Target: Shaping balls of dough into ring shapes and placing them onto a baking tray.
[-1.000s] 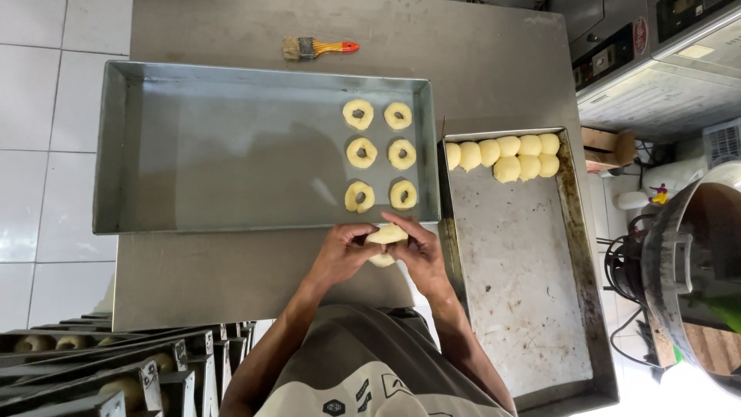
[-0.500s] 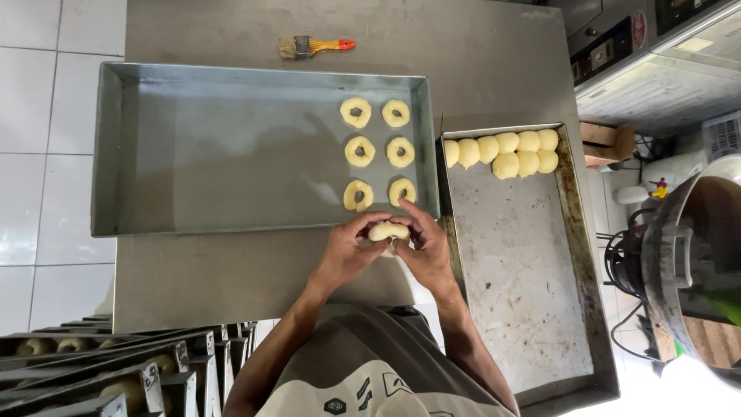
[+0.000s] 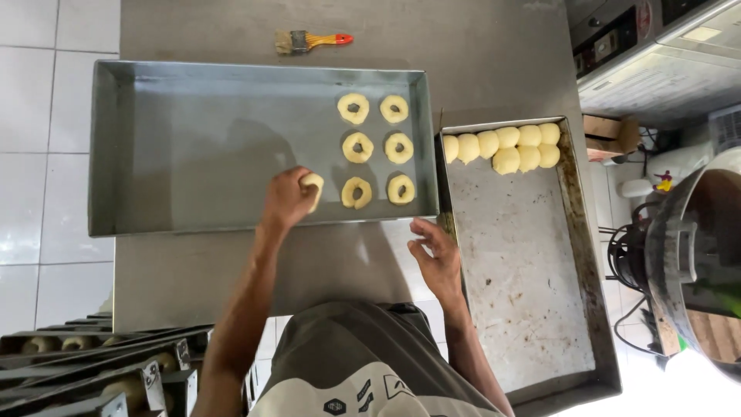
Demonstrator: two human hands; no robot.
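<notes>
My left hand (image 3: 288, 199) holds a pale piece of dough (image 3: 313, 187) down inside the large metal baking tray (image 3: 193, 147), just left of the nearest ring. Several ring-shaped dough pieces (image 3: 374, 148) lie in two columns at the tray's right end. My right hand (image 3: 438, 259) hovers with fingers apart over the grey table (image 3: 324, 262), near the tray's front right corner and beside the second tray (image 3: 525, 286). Several round dough balls (image 3: 503, 147) sit in a cluster at the far end of that second tray.
A pastry brush (image 3: 310, 40) with an orange handle lies on the table beyond the big tray. Stacked dark pans (image 3: 93, 371) with dough stand at the lower left. A large mixer bowl (image 3: 695, 262) and cables are at the right. White tiled floor lies left.
Both hands were together shaping dough at the table's front edge. Now my left hand has carried the dough into the big tray, and my right hand has let go and moved right.
</notes>
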